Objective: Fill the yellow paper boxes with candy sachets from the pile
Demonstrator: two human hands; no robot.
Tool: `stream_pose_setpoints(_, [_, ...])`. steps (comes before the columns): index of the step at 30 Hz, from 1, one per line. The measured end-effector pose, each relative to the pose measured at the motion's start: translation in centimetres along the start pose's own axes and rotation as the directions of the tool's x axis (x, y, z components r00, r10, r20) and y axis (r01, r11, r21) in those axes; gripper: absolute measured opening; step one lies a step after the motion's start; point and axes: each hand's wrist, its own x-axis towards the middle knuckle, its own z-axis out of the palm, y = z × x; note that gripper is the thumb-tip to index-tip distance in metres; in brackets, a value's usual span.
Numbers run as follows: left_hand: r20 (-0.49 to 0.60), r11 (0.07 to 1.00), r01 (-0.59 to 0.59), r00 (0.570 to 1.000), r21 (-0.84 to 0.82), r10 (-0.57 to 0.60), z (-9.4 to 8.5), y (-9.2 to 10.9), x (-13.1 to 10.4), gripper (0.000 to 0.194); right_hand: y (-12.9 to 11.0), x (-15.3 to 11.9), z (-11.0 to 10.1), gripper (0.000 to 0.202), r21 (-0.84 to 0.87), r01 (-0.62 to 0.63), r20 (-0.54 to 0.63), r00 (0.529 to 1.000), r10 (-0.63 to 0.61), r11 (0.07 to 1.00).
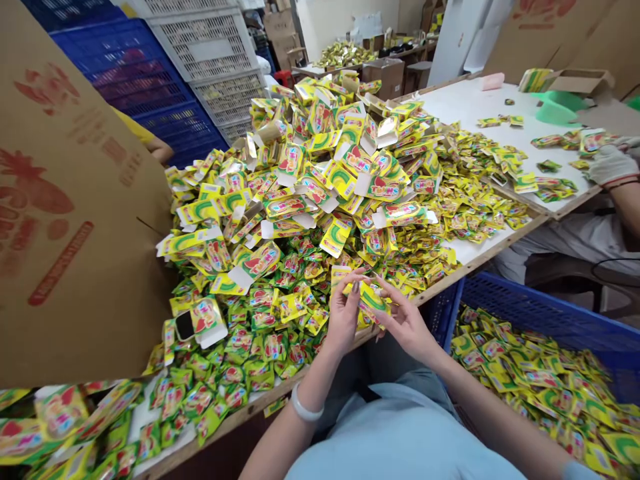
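A small yellow and green candy box is between my two hands, just above the table's front edge. My left hand pinches its left end with thumb and fingers. On the other end, my right hand grips with fingers closed round it. Right in front of my hands lie loose green and yellow candy packets. Behind them rises a heap of flattened or open-flapped candy boxes. An open box lies on the packets to the left, beside a dark-screened object.
A large cardboard carton stands at the left. At my right is a blue crate full of filled boxes. A co-worker's gloved hand rests on the white table. Stacked crates stand behind.
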Motion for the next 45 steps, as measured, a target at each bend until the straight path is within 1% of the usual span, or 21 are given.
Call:
stream_pose_setpoints(2, [0.023, 0.999, -0.004, 1.000, -0.052, 0.006, 0.3, -0.1, 0.2, 0.040, -0.1, -0.2, -0.3, 0.071, -0.093, -0.015, 0.039, 0.999, 0.019, 0.996])
stream_pose_setpoints(5, [0.024, 0.992, 0.037, 0.999, -0.124, -0.035, 0.9, -0.8, 0.3, 0.036, -0.3, -0.3, -1.3, 0.062, -0.281, 0.085, 0.052, 0.996, -0.073, 0.956])
stream_pose_setpoints(8, [0.004, 0.986, 0.089, 0.996, -0.138, -0.090, 2.0, -2.2, -0.4, 0.034, -0.3, -0.6, -2.7, 0.041, -0.476, 0.252, 0.117, 0.968, -0.224, 0.843])
stream_pose_setpoints(11, [0.097, 0.992, 0.112, 0.990, -0.052, -0.107, 3.4, -3.6, -2.2, 0.039, 0.3, -2.3, -4.7, 0.039, -0.601, 0.296, 0.155, 0.955, -0.255, 0.743])
stream_pose_setpoints(14, [0.278, 0.992, 0.033, 0.958, 0.123, -0.067, 3.8, -4.2, -4.3, 0.063, 1.5, -5.5, -8.7, 0.041, -0.739, 0.215, 0.104, 0.973, -0.208, 0.638])
stream_pose_setpoints(17, [0.439, 0.917, -0.184, 0.898, 0.353, 0.011, 2.5, -3.5, -5.7, 0.076, 3.1, -9.1, -14.8, 0.050, -0.908, -0.002, -0.107, 0.968, -0.228, 0.419])
stream_pose_setpoints(18, [0.445, 0.868, -0.261, 0.894, 0.422, 0.053, 1.6, -3.1, -5.9, 0.069, 3.6, -10.2, -16.9, 0.054, -0.940, -0.103, -0.188, 0.952, -0.242, 0.325])
stream_pose_setpoints(20, [0.361, 0.747, -0.361, 0.916, 0.558, 0.173, -0.3, -2.4, -5.8, 0.045, 4.3, -11.5, -20.5, 0.066, -0.958, -0.256, -0.282, 0.917, -0.283, 0.128])
stream_pose_setpoints(22, [0.237, 0.603, -0.369, 0.927, 0.707, 0.290, -2.1, -2.0, -5.2, 0.027, 4.5, -11.6, -22.0, 0.079, -0.961, -0.274, -0.247, 0.901, -0.358, -0.027])
stream_pose_setpoints(23, [0.206, 0.522, -0.356, 0.923, 0.775, 0.325, -2.8, -2.1, -4.7, 0.024, 4.4, -11.0, -21.8, 0.082, -0.970, -0.235, -0.190, 0.895, -0.402, -0.065])
stream_pose_setpoints(25, [0.198, 0.359, -0.323, 0.919, 0.876, 0.342, -3.6, -2.6, -3.9, 0.028, 3.9, -8.5, -19.4, 0.075, -0.995, -0.085, -0.045, 0.876, -0.480, -0.061])
stream_pose_setpoints(27, [0.185, 0.256, -0.273, 0.929, 0.927, 0.319, -3.9, -3.4, -3.2, 0.042, 3.2, -4.9, -15.3, 0.055, -0.994, 0.107, 0.095, 0.847, -0.523, -0.008])
stream_pose_setpoints(28, [0.162, 0.248, -0.242, 0.939, 0.938, 0.304, -3.9, -3.7, -2.9, 0.050, 2.9, -2.8, -13.1, 0.049, -0.980, 0.201, 0.174, 0.835, -0.522, -0.005])
stream_pose_setpoints(30, [0.107, 0.324, -0.192, 0.959, 0.926, 0.261, -4.1, -4.3, -2.6, 0.064, 2.5, 1.1, -9.2, 0.044, -0.935, 0.350, 0.339, 0.842, -0.420, -0.055])
stream_pose_setpoints(33, [-0.010, 0.591, -0.096, 0.985, 0.801, 0.174, -4.8, -4.2, -2.5, 0.067, 2.2, 5.7, -6.5, 0.043, -0.888, 0.438, 0.459, 0.864, -0.208, -0.141])
stream_pose_setpoints(36, [-0.148, 0.871, 0.065, 0.989, 0.487, 0.009, -5.8, -3.6, -2.7, 0.051, 2.1, 8.0, -7.2, 0.039, -0.860, 0.491, 0.507, 0.853, -0.121, -0.141])
stream_pose_setpoints(39, [-0.130, 0.978, 0.161, 0.981, 0.136, -0.143, -6.4, -3.0, -2.9, 0.048, 1.2, 8.6, -8.7, 0.036, -0.840, 0.540, 0.541, 0.826, -0.157, -0.049])
stream_pose_setpoints(40, [-0.106, 0.983, 0.176, 0.980, 0.058, -0.169, -6.4, -2.9, -2.9, 0.048, 0.8, 8.5, -9.1, 0.032, -0.836, 0.547, 0.530, 0.825, -0.196, 0.041])
stream_pose_setpoints(42, [-0.066, 0.977, 0.206, 0.976, -0.048, -0.209, -6.2, -2.6, -2.8, 0.048, -0.1, 8.1, -9.7, 0.024, -0.806, 0.493, 0.418, 0.866, -0.276, 0.327])
stream_pose_setpoints(44, [-0.037, 0.962, 0.245, 0.967, -0.124, -0.251, -5.9, -2.4, -2.7, 0.048, -0.8, 7.6, -9.9, 0.024, -0.723, 0.367, 0.260, 0.930, -0.262, 0.585])
stream_pose_setpoints(45, [-0.029, 0.954, 0.263, 0.962, -0.146, -0.270, -5.8, -2.5, -2.7, 0.047, -0.9, 7.4, -9.9, 0.028, -0.683, 0.299, 0.203, 0.954, -0.220, 0.666])
